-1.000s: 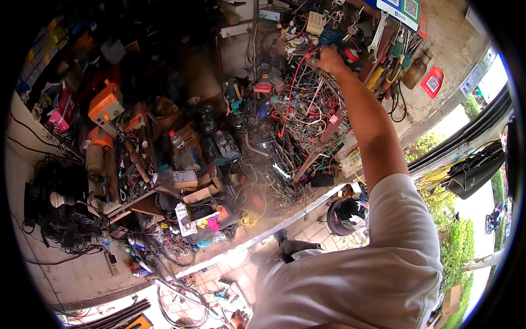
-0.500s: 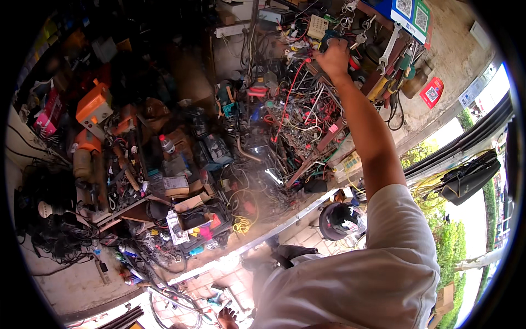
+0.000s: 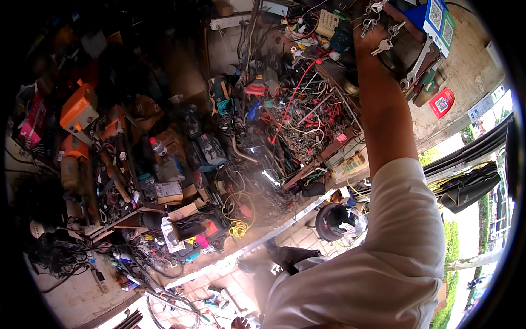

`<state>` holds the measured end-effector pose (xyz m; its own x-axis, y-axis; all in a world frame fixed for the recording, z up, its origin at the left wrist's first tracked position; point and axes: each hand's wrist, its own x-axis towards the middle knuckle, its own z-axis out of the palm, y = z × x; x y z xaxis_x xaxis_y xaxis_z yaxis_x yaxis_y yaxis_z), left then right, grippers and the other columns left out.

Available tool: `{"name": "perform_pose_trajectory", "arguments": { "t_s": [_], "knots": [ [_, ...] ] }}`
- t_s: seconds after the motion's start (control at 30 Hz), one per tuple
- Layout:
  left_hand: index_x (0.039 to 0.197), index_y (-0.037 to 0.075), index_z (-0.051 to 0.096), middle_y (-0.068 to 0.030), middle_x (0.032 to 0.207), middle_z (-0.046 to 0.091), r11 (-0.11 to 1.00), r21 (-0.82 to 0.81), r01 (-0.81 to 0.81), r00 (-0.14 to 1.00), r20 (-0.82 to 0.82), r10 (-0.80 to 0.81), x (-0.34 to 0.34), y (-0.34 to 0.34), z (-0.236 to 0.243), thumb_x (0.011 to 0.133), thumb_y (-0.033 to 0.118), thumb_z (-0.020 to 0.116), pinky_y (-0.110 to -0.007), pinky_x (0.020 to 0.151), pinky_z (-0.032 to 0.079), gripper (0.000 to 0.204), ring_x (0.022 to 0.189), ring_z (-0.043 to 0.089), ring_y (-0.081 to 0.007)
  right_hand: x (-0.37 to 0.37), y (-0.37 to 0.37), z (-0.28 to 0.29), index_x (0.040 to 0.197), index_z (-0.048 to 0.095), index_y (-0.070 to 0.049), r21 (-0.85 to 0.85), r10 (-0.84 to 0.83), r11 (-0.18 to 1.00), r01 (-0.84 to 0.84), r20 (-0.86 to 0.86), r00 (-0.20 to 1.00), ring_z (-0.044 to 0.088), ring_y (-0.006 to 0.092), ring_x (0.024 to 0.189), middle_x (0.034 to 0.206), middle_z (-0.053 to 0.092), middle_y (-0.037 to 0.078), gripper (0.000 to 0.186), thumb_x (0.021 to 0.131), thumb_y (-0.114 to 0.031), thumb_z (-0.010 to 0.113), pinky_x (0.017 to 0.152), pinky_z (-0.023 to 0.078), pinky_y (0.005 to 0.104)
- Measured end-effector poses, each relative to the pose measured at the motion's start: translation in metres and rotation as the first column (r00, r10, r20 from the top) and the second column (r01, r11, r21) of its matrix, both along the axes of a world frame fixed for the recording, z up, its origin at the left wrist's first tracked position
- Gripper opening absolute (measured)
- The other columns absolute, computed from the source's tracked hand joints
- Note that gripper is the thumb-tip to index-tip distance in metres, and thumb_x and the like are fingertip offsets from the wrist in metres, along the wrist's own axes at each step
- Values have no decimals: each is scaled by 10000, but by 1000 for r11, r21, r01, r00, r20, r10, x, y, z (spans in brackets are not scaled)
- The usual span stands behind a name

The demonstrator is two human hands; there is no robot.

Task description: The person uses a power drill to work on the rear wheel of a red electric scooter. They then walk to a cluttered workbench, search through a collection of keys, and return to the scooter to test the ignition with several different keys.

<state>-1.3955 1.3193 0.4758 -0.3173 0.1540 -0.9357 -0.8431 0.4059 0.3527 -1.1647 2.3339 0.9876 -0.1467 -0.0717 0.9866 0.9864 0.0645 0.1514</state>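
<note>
Nearest, the left hand (image 3: 240,323) shows only partly at the lower edge, and whether it grips anything cannot be told; beyond it, a coil of yellow cable (image 3: 238,228) lies near the front edge of the cluttered desk (image 3: 262,223). Farther off, the right arm stretches past a heap of small metal parts (image 3: 307,129) to the shadowed right hand (image 3: 372,38), its grip unclear behind hanging keys (image 3: 382,47), with a beige keypad device (image 3: 327,23) to the left.
</note>
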Motion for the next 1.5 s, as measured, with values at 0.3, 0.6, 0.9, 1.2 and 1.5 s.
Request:
{"name": "perform_pose_trajectory", "arguments": {
  "t_s": [0.3, 0.6, 0.9, 1.2, 1.5],
  "knots": [
    [1275, 123, 403, -49, 1165, 508, 991, 88, 104, 985, -146, -91, 0, 24, 8, 876, 311, 595, -375, 734, 445, 481, 1017, 559, -218, 40, 76, -35, 953, 654, -66, -407, -509, 854, 323, -530, 678, 606, 311, 877, 937, 626, 146, 330, 834, -340, 514, 758, 477, 470],
    [1163, 44, 475, -122, 1038, 589, 993, -122, 1, 996, -90, -12, -13, 55, 20, 918, 246, 495, -415, 708, 458, 318, 882, 587, -255, 48, 14, -35, 987, 614, -40, -511, -339, 857, -75, -666, 664, 560, 337, 1008, 1065, 589, 173, 392, 759, -358, 591, 811, 477, 460],
    [1301, 95, 345, -74, 1123, 529, 995, 94, -41, 999, -21, 43, -12, 12, -27, 888, 300, 578, -358, 714, 457, 516, 960, 597, -219, 31, -33, -3, 947, 664, -39, -582, -302, 813, 20, -392, 869, 593, 370, 988, 1035, 625, 211, 393, 759, -372, 574, 844, 474, 445],
    [1241, 57, 503, -98, 1093, 598, 989, -148, 6, 995, -100, -21, -4, -29, -7, 917, 214, 478, -334, 585, 499, 361, 850, 613, -214, 96, 60, 1, 973, 689, -104, -676, -368, 366, 640, 526, 766, 641, 315, 918, 958, 669, 134, 254, 812, -250, 558, 762, 512, 438],
    [1229, 116, 531, -86, 1085, 612, 985, -165, -50, 997, -60, 41, 1, 4, 7, 904, 252, 544, -360, 618, 515, 352, 865, 620, -233, 109, 97, 5, 997, 664, -108, -776, -353, 554, 301, 109, 929, 641, 355, 902, 965, 655, 187, 297, 783, -308, 615, 764, 522, 446]
  ]
}}
